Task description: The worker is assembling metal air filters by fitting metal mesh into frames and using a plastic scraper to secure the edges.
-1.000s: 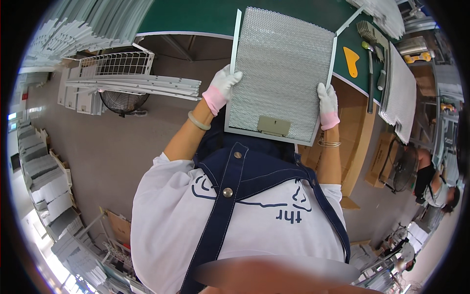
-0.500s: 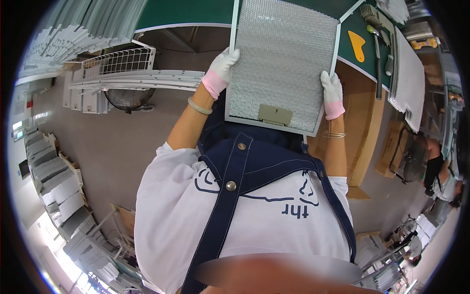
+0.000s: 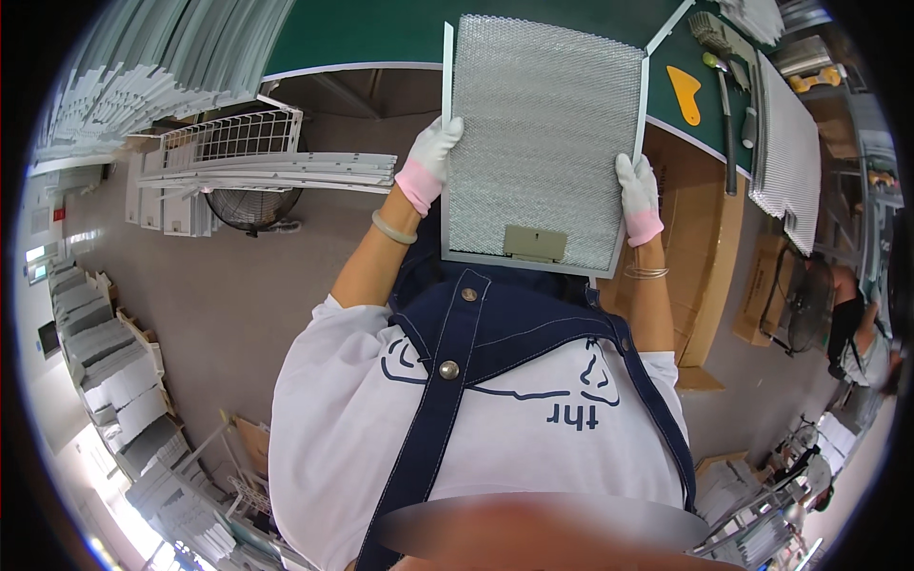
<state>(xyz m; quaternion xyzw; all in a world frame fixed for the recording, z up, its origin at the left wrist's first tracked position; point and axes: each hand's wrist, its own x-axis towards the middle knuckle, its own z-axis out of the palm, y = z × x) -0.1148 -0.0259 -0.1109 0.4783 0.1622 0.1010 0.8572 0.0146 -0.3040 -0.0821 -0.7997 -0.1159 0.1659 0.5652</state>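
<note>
A metal mesh filter panel point(image 3: 543, 133) leans between my body and the green workbench. Thin aluminium frame strips run along its left, right and near edges, while its far mesh edge shows bare. At the far right corner a frame strip point(image 3: 669, 27) angles outward from the panel. Near the close edge sits a small grey-beige latch plate point(image 3: 535, 243). My left hand point(image 3: 433, 157), in a white glove with a pink cuff, is closed on the left frame edge. Gloved alike, my right hand point(image 3: 639, 198) grips the right edge, its fingers partly hidden behind.
On the green workbench point(image 3: 381, 33), right side, lie a yellow scraper point(image 3: 684, 95), a brush point(image 3: 709, 33), a black-handled hammer-like tool point(image 3: 728, 124) and mesh sheets point(image 3: 785, 152). Frame strips point(image 3: 190, 67) pile up far left. A cardboard box point(image 3: 700, 257) stands below the bench's right.
The filter panel has come slightly toward me with both hands, and its far mesh edge now shows fully. Both hands still hold its sides.
</note>
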